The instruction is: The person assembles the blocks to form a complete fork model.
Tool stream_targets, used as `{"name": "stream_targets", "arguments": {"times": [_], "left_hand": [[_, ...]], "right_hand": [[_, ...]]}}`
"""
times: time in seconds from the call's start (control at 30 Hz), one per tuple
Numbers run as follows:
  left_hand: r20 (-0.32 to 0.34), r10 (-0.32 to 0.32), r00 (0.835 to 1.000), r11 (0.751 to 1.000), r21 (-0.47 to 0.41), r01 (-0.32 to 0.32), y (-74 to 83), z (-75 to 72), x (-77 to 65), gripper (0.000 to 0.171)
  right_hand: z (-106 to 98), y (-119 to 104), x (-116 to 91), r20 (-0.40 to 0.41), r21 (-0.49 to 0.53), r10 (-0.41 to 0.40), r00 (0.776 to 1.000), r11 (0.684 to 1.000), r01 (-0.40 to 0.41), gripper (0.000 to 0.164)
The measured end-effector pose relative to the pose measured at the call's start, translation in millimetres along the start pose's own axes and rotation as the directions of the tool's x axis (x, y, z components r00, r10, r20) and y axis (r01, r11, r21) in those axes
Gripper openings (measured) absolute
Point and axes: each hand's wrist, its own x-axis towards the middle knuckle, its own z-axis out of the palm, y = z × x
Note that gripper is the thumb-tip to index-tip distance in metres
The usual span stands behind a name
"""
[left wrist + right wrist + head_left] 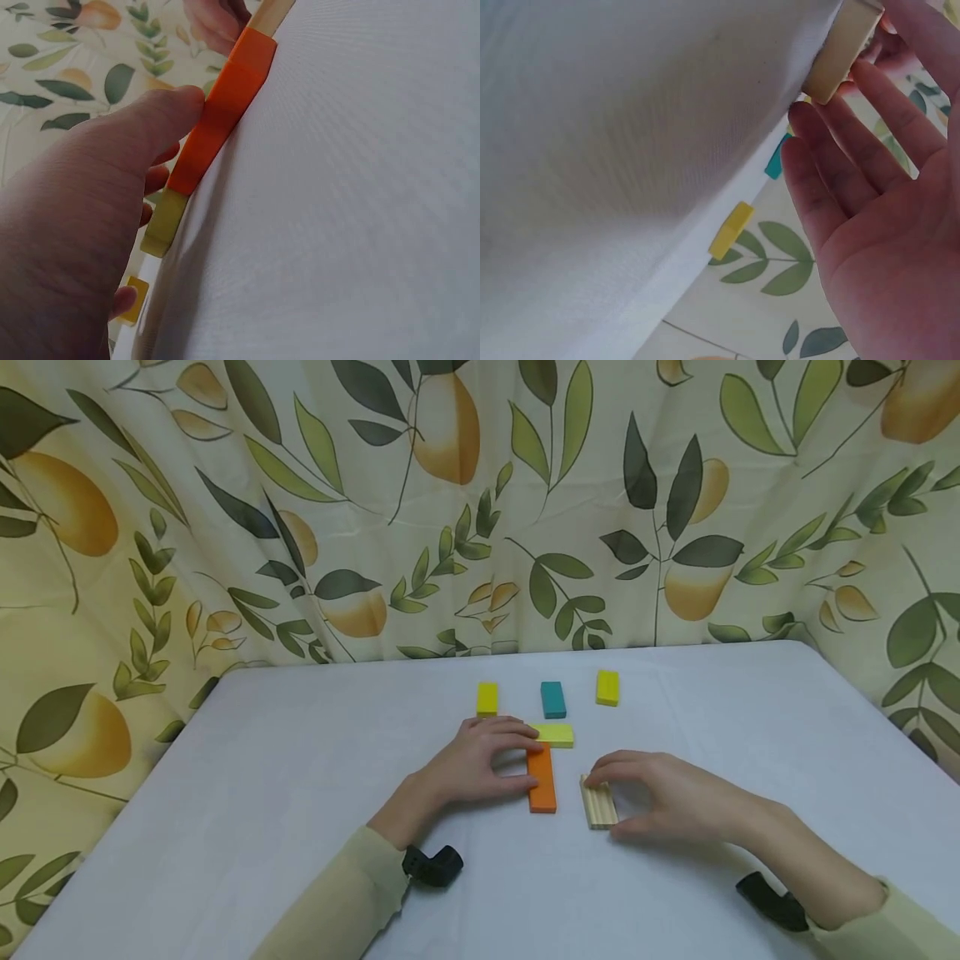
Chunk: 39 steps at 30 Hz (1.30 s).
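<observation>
An orange block (543, 789) lies lengthwise on the white-covered table, its far end against a yellow-green block (555, 736) set crosswise. My left hand (480, 760) rests along their left side. Its thumb touches the orange block's edge, and its fingertips reach the joint and the yellow-green block's left end. To the right, a pale wooden block (601, 806) with lengthwise stripes lies slightly tilted. My right hand (675, 797) pinches it end to end, fingertips at its far end, thumb at its near end. In the right wrist view, the wooden block (844, 52) shows a plain side.
Behind the hands stand a yellow block (487, 698), a teal block (552, 700) and another yellow block (607, 687), spaced in a row. A curtain (480, 560) printed with fruit and leaves hangs beyond the table's far edge. Black wrist devices (435, 866) sit at both sleeves.
</observation>
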Motion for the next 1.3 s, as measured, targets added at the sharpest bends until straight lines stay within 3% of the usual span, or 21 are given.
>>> {"name": "stream_targets", "arguments": {"times": [0.97,1.3], "left_hand": [[-0.034,0.009,0.999,1.000,-0.023,-0.010,0.3,-2.2,-1.4,0.038],[-0.027,0.009,1.000,0.999,-0.035,-0.010,0.1,-1.0,-1.2,0.038]], "right_hand": [[0,-11,5,-0.048,0.003,0.001,0.999,1.000,-0.001,0.044],[4,-17,8,-0.067,-0.003,-0.063,0.996,0.998,0.063,0.042]]}}
